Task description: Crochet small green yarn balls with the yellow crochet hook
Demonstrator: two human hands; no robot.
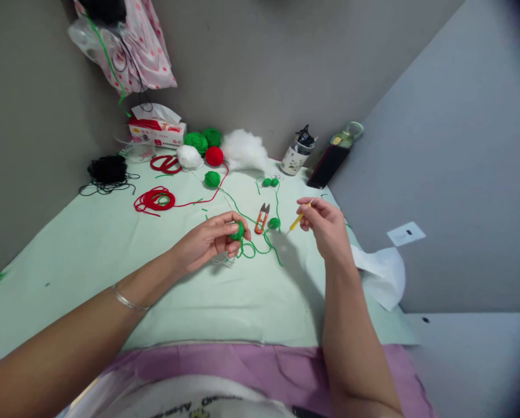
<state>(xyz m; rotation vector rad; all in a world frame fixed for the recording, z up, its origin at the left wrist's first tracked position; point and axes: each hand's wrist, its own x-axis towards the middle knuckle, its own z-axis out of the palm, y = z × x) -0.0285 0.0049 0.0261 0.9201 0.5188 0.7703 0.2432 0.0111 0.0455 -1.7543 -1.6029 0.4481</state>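
Over the middle of the table my left hand (218,239) is closed around a small green crocheted piece (237,231), partly hidden by the fingers. Green yarn (248,251) trails from below it onto the tablecloth. My right hand (323,223), raised on the right, pinches a yellow-handled crochet hook (296,220), apart from the green piece. Orange thread snips (262,219) lie between the hands, blades pointing away from me. Close to them rests a small green ball-like piece (274,223), and farther back are two more little green pieces (271,182).
At the back stand green yarn balls (196,143), a red yarn ball (214,156), white stuffing (244,150) and a tissue box (157,130). Red cord (155,200) and black yarn (108,170) lie left. A pen cup (296,158) and a dark bottle (332,159) stand back right.
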